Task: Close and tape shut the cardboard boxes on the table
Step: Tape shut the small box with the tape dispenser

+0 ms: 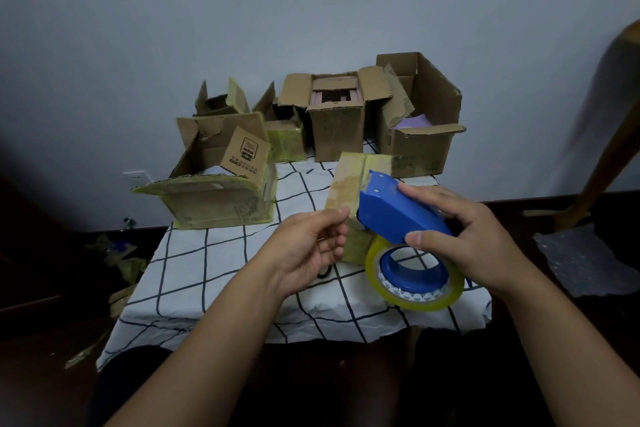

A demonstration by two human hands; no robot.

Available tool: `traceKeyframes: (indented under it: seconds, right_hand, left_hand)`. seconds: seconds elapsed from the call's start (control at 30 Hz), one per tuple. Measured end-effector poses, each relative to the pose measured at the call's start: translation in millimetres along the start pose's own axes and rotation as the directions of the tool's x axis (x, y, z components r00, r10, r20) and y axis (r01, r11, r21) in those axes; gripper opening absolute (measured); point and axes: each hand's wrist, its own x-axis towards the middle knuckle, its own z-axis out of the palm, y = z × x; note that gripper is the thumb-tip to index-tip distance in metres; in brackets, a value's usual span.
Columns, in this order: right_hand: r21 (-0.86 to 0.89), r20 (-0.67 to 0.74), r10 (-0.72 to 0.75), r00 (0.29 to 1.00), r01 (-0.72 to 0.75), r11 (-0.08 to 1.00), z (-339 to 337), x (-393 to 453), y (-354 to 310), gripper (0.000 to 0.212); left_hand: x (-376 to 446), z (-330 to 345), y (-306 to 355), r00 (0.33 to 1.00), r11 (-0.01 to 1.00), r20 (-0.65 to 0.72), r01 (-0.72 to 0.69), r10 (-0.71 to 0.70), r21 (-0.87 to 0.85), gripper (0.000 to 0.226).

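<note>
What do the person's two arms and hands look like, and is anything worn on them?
Both forearms are bare up to the bottom edge of the picture; no sleeves show. The left hand and the right hand wear no gloves, and I can see no rings, watch or bracelet on them. The fingernails are short and unpainted.

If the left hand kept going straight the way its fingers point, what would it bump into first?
Probably the small closed cardboard box right at the left hand's fingertips, then the blue plastic tape dispenser; depth is unclear.
</note>
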Motion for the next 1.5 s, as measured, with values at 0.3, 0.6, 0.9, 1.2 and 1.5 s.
traceKeyframes:
  seconds: [0.3, 0.6, 0.9, 1.2, 1.5]
  right_hand:
    - [-0.148, 0.084, 0.007, 0.996, 0.005, 0.989, -26.1, -0.4, 1.3, 0.059]
    - [-0.392, 0.197, 0.089, 0.976, -0.005, 0.920, -44.1, 16.3, 3.0, 0.056]
    - [-0.580, 0.336, 0.160, 0.928, 0.070, 0.812, -36.8, 52.9, -15.4, 0.055]
    - [-0.619, 0.375, 0.191, 0.907, 0.091, 0.780, -32.6, 61.9, -20.5, 0.055]
    - [-0.649, 0.395, 0.221, 0.892, 0.101, 0.754, -32.7, 63.6, -20.8, 0.056]
  left_hand:
    - [6.7, -3.5, 15.5, 0.976, 0.907, -0.069, -0.163, 0.205, 0.388, 0.014]
    - [24.5, -15.1, 8.5, 0.966, 0.886, -0.153, -0.121, 0.209, 0.447, 0.020]
    - [34.2, -23.7, 2.9, 0.958, 0.931, -0.244, -0.058, 0.154, 0.360, 0.020]
    - [39.4, -27.9, -1.8, 0.957, 0.938, -0.258, -0.039, 0.134, 0.344, 0.016]
    - [39.1, -22.0, -2.4, 0.970, 0.927, -0.236, 0.042, 0.050, 0.372, 0.023]
